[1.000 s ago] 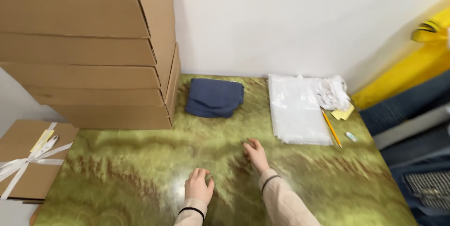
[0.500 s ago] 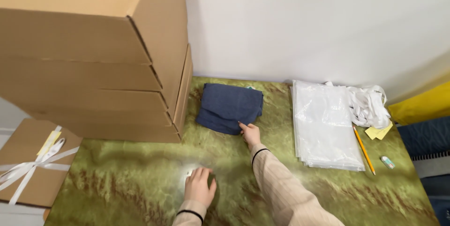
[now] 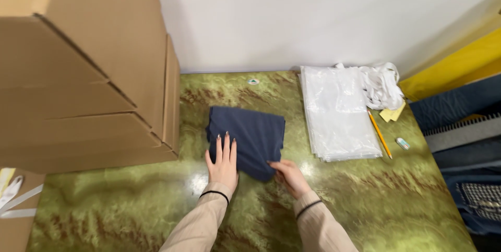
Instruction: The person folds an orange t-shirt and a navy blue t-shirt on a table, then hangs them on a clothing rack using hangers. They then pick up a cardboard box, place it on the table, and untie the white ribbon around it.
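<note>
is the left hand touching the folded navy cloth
Touching. The head view shows the left hand lying flat with its fingers on the folded navy cloth, no gap visible.

left hand [image 3: 223, 164]: flat, palm down, fingers straight and close together, pointing away
right hand [image 3: 290, 176]: lower, fingers curled, pinching, angled toward left hand
wrists: dark band on each
forearms: beige sleeves, converging from bottom edge

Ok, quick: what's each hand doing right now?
Left hand: open, lying flat on the folded navy cloth.
Right hand: fingers on the cloth's near edge; a firm grip cannot be told.
</note>
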